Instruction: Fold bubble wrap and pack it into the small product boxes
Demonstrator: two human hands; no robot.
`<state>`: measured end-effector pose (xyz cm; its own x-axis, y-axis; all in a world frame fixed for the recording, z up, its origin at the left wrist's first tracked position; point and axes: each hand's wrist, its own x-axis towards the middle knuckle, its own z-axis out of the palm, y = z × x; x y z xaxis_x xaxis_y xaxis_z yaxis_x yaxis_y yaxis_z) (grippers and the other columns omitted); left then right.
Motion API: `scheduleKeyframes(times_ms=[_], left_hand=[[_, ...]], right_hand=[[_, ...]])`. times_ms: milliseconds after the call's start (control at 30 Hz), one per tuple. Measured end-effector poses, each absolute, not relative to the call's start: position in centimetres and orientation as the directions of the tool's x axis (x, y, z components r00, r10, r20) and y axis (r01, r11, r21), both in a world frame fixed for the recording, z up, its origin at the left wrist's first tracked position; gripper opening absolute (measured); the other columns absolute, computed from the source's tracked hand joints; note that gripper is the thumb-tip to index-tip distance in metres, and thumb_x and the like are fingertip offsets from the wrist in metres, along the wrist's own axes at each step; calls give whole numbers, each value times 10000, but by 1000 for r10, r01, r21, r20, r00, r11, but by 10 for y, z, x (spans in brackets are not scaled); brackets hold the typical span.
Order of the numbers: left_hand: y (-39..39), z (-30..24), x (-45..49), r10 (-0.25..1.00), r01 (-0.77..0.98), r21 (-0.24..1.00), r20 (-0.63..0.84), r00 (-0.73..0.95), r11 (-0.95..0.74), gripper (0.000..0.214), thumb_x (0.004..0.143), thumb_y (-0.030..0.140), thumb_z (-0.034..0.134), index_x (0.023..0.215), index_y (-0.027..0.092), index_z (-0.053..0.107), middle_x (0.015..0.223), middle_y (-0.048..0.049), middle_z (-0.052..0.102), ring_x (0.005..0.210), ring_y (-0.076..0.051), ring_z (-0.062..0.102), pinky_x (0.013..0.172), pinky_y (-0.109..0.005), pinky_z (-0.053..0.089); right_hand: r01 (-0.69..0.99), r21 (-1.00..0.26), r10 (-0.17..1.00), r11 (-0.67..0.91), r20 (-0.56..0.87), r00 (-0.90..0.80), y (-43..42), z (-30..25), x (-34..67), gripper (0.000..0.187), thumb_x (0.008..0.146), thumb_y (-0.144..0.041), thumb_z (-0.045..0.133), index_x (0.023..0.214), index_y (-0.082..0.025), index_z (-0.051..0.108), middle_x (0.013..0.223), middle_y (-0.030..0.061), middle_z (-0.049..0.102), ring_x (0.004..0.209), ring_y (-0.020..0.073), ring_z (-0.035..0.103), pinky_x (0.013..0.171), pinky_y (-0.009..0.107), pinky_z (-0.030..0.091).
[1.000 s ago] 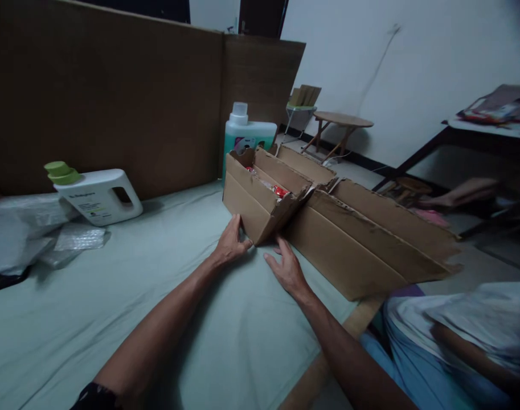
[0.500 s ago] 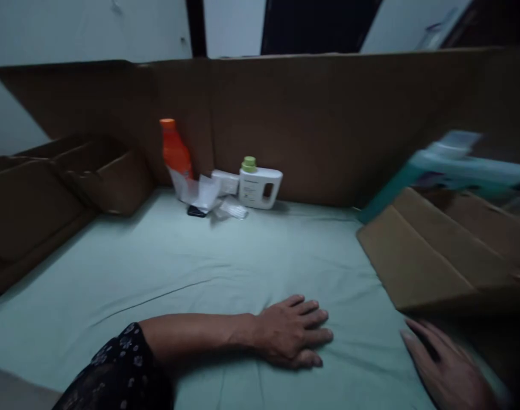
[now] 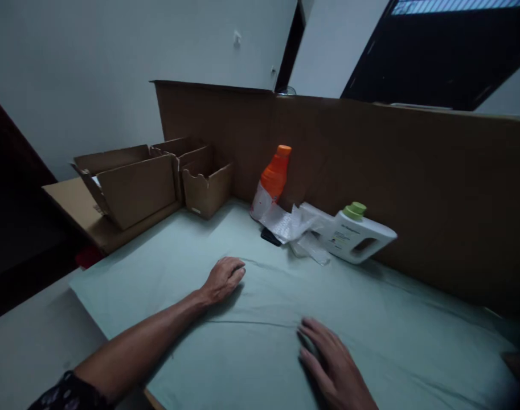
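Observation:
My left hand (image 3: 223, 279) is on the pale green cloth (image 3: 251, 353), its fingers curled together and the thumb close against them. Whether cloth or anything else is inside those fingers is hidden. My right hand (image 3: 332, 364) is lower and to the right, low over the cloth, the thumb apart from the fingers and nothing visible between them. A thin crease runs across the cloth between the hands. Beyond them stand an orange-and-white bottle (image 3: 274, 176) and a white jug with a green cap (image 3: 357, 236), with crumpled clear plastic wrap (image 3: 289, 225) between.
Open cardboard boxes (image 3: 135, 185) line the left side. A tall cardboard panel (image 3: 439, 182) closes off the back. A small black object (image 3: 270, 236) lies beside the wrap. The cloth's left edge borders a pale surface (image 3: 41, 336).
My view has turned left, and the teal bottle and right-hand box have left it. My left hand, flat and spread before, is now curled farther forward. My right hand has come onto the middle cloth.

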<state>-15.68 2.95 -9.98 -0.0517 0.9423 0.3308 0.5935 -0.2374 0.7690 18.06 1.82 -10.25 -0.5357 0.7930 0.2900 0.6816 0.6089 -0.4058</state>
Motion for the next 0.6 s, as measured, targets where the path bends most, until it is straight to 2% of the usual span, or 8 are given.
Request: scheduleKeyframes(times_ms=[67, 167, 233, 300, 333, 367, 467, 600], left_hand=[[36, -101, -158, 937, 518, 830, 320, -137, -208, 224, 873, 241, 545, 981, 188, 734, 1014, -92, 751, 991, -243, 666, 980, -422, 497], [48, -103, -161, 918, 379, 907, 297, -264, -185, 224, 814, 149, 533, 899, 198, 735, 950, -59, 755, 914, -206, 676, 907, -366, 533], [55, -106, -164, 896, 278, 947, 257, -363, -159, 241, 799, 125, 516, 896, 190, 727, 933, -62, 755, 873, -195, 687, 856, -348, 552], [61, -111, -169, 873, 177, 975, 200, -446, -133, 232, 794, 139, 522, 908, 177, 720, 891, -70, 749, 817, -195, 699, 802, -343, 565], [63, -113, -172, 862, 128, 984, 170, -478, -124, 228, 797, 157, 527, 923, 171, 716, 867, -71, 744, 799, -197, 703, 783, -344, 569], [64, -116, -174, 852, 79, 990, 141, -504, -116, 228, 801, 179, 530, 941, 165, 710, 841, -71, 736, 779, -199, 704, 765, -346, 571], [68, -121, -183, 816, -55, 993, 57, -576, -108, 263, 796, 254, 551, 1008, 157, 673, 855, -82, 722, 777, -208, 702, 742, -359, 578], [73, -121, -197, 747, -203, 968, -26, -664, -146, 373, 742, 312, 585, 1094, 190, 596, 1058, -106, 693, 932, -223, 701, 820, -383, 588]], right_hand=[[554, -466, 713, 690, 304, -632, 48, -66, 98, 378, 932, -396, 528, 1249, -270, 688, 1251, 100, 721, 1156, 282, 679, 982, 483, 563], [457, -500, 644, 736, 308, -700, 99, -13, -21, 491, 917, -306, 538, 1403, -234, 557, 1217, 102, 723, 1055, 247, 700, 920, 412, 566], [493, -448, 638, 746, 266, -723, 130, 19, -93, 653, 909, -271, 559, 1534, -210, 382, 1158, 89, 738, 893, 227, 719, 881, 388, 552], [579, -329, 661, 746, 264, -702, 155, 45, -153, 726, 941, -335, 561, 1590, -196, 265, 1090, 92, 757, 958, 267, 711, 881, 391, 526], [626, -269, 680, 732, 248, -690, 164, 55, -177, 698, 952, -365, 557, 1577, -193, 299, 1110, 110, 753, 1005, 287, 702, 877, 390, 517], [653, -229, 692, 722, 223, -687, 173, 62, -196, 610, 956, -363, 551, 1526, -199, 404, 1147, 121, 745, 1038, 295, 694, 867, 378, 513], [692, -202, 721, 693, 180, -669, 189, 69, -221, 341, 960, -277, 508, 1251, -224, 676, 1181, 107, 743, 1070, 275, 689, 830, 321, 500], [697, -200, 725, 689, 183, -664, 187, 60, -187, 293, 956, -245, 493, 1107, -242, 744, 1112, 78, 769, 1035, 245, 702, 802, 285, 479]])
